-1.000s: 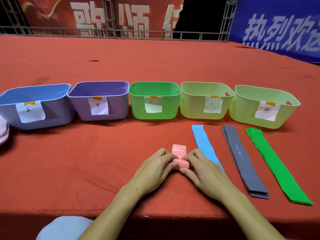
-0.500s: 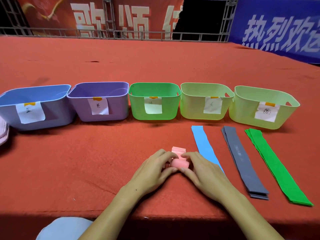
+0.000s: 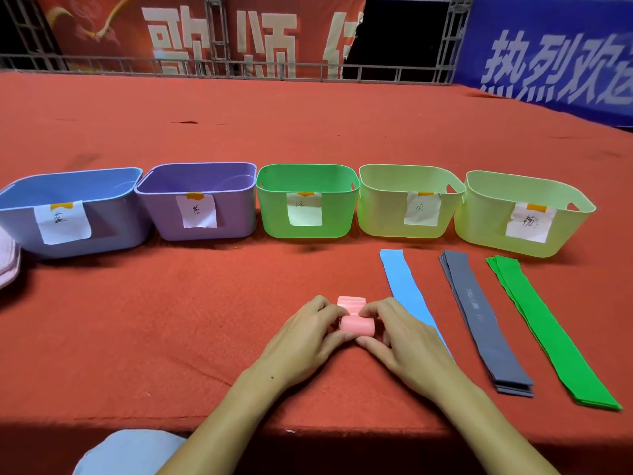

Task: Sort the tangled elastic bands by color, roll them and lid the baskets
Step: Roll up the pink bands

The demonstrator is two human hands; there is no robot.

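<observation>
A pink elastic band (image 3: 356, 325) lies on the red table, mostly wound into a thick roll with a short flat tail sticking out behind it. My left hand (image 3: 301, 341) pinches the roll's left end and my right hand (image 3: 400, 341) pinches its right end. To the right lie a flat blue band (image 3: 404, 286), a stack of grey bands (image 3: 479, 317) and green bands (image 3: 544, 327). Behind stand five open labelled baskets: blue (image 3: 20, 221), purple (image 3: 236, 204), green (image 3: 270, 207) and two pale yellow-green ones (image 3: 383, 214) (image 3: 486, 228).
A stack of pale pink lids (image 3: 7, 265) shows at the left edge. The table's front edge (image 3: 308, 431) runs just under my forearms. Banners and a metal railing (image 3: 239, 68) stand behind the table.
The pink roll has grown thicker and moved forward. The flat tail ahead of it has become shorter. Both hands stayed on the roll.
</observation>
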